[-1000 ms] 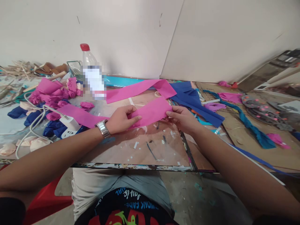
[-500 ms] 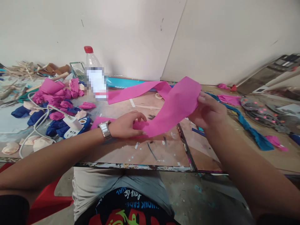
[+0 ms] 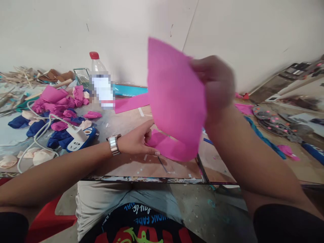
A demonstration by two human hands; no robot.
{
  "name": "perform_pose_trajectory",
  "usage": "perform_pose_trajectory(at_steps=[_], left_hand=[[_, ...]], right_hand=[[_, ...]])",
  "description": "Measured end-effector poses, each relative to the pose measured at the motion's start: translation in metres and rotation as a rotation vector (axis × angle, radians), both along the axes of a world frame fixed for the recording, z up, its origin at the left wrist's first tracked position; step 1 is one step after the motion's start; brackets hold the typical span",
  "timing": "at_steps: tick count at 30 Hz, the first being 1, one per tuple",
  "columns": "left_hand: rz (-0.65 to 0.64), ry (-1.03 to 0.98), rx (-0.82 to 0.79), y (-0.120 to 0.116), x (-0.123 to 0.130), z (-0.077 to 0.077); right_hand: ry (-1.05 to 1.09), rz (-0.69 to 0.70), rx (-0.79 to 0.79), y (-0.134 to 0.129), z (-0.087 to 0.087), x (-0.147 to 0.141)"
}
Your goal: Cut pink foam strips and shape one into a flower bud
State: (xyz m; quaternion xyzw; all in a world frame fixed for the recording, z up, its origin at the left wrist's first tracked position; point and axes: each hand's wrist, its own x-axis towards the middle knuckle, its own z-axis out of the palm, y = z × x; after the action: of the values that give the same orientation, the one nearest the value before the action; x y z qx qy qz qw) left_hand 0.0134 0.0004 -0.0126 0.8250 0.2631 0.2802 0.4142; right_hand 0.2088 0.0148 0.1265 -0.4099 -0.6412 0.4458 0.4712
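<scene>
A long pink strip (image 3: 177, 98) curves up from the table, its broad end raised in front of the wall. My right hand (image 3: 215, 84), blurred by motion, grips the upper right edge of that strip. Low over the table, my left hand (image 3: 140, 140), with a metal watch on its wrist, pinches the lower part of the strip between thumb and fingers. Behind, another stretch of pink material (image 3: 131, 102) lies flat beside the bottle; whether it joins the held part is hidden.
Pink, blue and cream fabric pieces (image 3: 58, 104) are heaped at the left, near a white cable and a blue power strip (image 3: 76, 145). A red-capped bottle (image 3: 97, 64) stands behind. A teal strip (image 3: 265, 138) and grey decorated pieces (image 3: 272, 121) lie at the right.
My right hand has risen and moved slightly left, lifting and folding the pink strip's end higher. My left hand has stayed nearly in place, its thumb and fingers still at the strip.
</scene>
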Motion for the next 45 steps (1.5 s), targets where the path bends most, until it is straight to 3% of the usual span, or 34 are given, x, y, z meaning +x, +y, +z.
perform_pose_trajectory(at_steps=[3, 5, 9, 12, 15, 19, 22, 25, 28, 39, 45], left_hand=[[-0.041, -0.193, -0.204, 0.0, -0.001, 0.003], [-0.02, -0.326, -0.323, 0.002, -0.002, 0.005], [0.191, -0.524, -0.433, 0.006, -0.001, 0.007], [0.396, -0.627, -0.414, 0.012, -0.002, 0.01], [0.564, -0.649, -0.23, 0.023, -0.007, 0.014], [0.703, -0.74, -0.127, 0.039, -0.013, 0.014], [0.735, -0.827, -0.114, 0.045, -0.015, 0.014], [0.748, -0.918, -0.113, 0.047, -0.017, 0.019], [0.782, -0.973, -0.13, 0.047, -0.021, 0.028], [0.81, -1.186, -0.274, 0.066, -0.042, 0.047], [0.927, -1.188, -0.376, 0.065, -0.057, 0.049]], right_hand=[[0.032, 0.162, -0.044, 0.041, -0.029, -0.023], [-0.021, 0.162, -0.109, 0.06, -0.052, -0.032], [-0.055, 0.237, -0.291, 0.065, -0.081, -0.033], [-0.048, 0.215, -0.31, 0.045, -0.084, -0.022], [-0.069, 0.223, -0.091, 0.022, -0.081, -0.015], [-0.286, 0.138, 0.185, 0.007, -0.081, -0.013], [-0.543, 0.069, 0.267, 0.009, -0.086, -0.008], [-0.754, 0.124, 0.212, 0.014, -0.09, 0.005], [-0.824, 0.168, 0.091, 0.016, -0.092, 0.023], [-0.681, 0.224, -0.206, 0.016, -0.115, 0.072], [-0.59, 0.175, -0.317, 0.003, -0.121, 0.092]])
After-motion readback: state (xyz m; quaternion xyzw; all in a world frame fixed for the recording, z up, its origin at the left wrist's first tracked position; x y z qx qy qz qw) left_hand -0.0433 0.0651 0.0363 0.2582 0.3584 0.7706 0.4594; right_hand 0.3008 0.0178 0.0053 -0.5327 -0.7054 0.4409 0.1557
